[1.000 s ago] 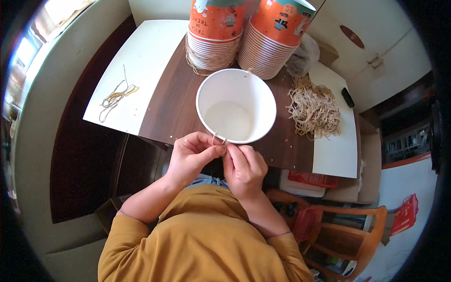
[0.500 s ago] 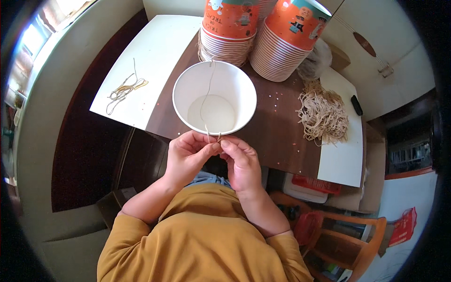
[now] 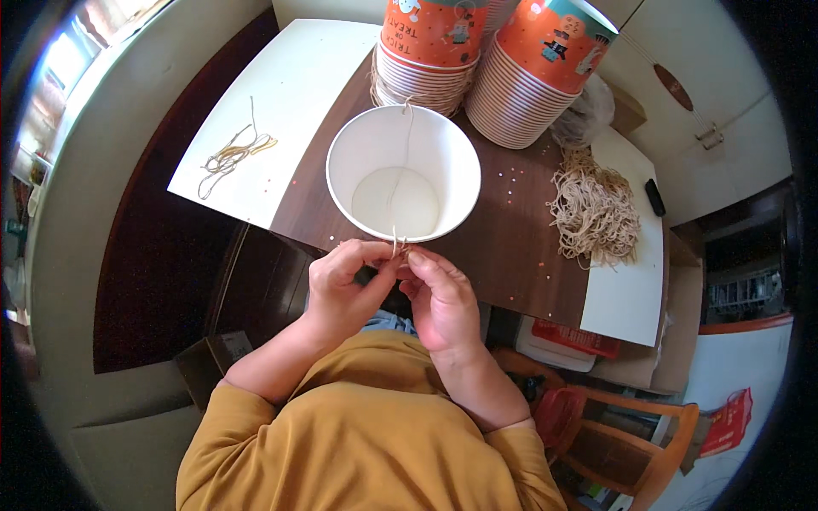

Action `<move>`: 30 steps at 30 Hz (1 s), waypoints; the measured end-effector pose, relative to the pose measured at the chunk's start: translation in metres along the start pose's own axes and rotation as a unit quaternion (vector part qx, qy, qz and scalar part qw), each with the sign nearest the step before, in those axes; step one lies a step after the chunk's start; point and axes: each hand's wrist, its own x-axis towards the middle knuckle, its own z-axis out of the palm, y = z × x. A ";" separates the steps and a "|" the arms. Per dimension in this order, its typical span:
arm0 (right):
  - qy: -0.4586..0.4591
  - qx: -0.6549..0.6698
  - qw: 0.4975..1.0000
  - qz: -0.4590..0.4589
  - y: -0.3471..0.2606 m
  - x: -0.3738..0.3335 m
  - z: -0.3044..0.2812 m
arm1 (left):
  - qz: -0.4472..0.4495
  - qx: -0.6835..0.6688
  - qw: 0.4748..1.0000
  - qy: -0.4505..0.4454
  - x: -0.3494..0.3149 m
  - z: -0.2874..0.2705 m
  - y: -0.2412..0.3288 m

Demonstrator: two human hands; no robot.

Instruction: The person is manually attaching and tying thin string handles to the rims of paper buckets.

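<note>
A white paper bucket [image 3: 354, 162] stands on the brown table with its open mouth toward me. One beige string [image 3: 409, 136] runs from its far rim across the inside to the near rim. There, just outside the near rim, my left hand [image 3: 345, 277] pinches the string between thumb and forefinger. Beside it, my right hand [image 3: 439, 289] is closed too, its thumb and forefinger on the string end. The fingertips of both hands almost meet, and they partly hide the string between them.
Two stacks of orange printed paper buckets [image 3: 433, 34] stand upside down at the back. A heap of beige strings [image 3: 596, 209] lies on the right, near a black object [image 3: 654, 198]. Several loose strings [image 3: 234, 157] lie on the white board at the left. A wooden chair [image 3: 656, 443] stands lower right.
The whole view has shifted slightly, so the table and bucket appear a little farther right. Both hands stay at the near rim, the fingers moving slightly around the string.
</note>
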 end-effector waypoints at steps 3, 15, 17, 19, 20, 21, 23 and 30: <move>0.002 -0.003 1.000 -0.022 0.003 -0.001 0.003 | -0.025 -0.034 0.999 0.016 -0.002 0.004 0.002; -0.002 0.000 0.999 -0.053 0.012 0.001 0.004 | -0.057 -0.065 0.996 0.029 -0.002 0.007 0.002; -0.004 -0.021 0.997 -0.072 0.009 -0.001 0.007 | -0.054 -0.058 0.996 0.030 -0.001 0.005 0.003; -0.006 -0.041 0.995 -0.088 0.006 0.000 0.007 | -0.032 0.006 0.999 0.009 0.001 0.001 0.002; -0.016 -0.056 0.995 -0.083 0.004 0.001 0.006 | -0.033 0.006 0.999 0.009 0.002 -0.001 0.001; -0.025 -0.070 0.994 -0.078 0.002 0.002 0.005 | -0.038 0.011 0.999 0.000 0.002 -0.002 0.001; -0.037 -0.072 0.994 -0.076 0.000 0.005 0.006 | -0.044 0.017 0.999 -0.010 0.004 -0.004 0.002; -0.026 -0.037 0.997 -0.063 -0.003 0.007 0.004 | -0.140 -0.110 0.983 -0.054 0.007 -0.010 0.006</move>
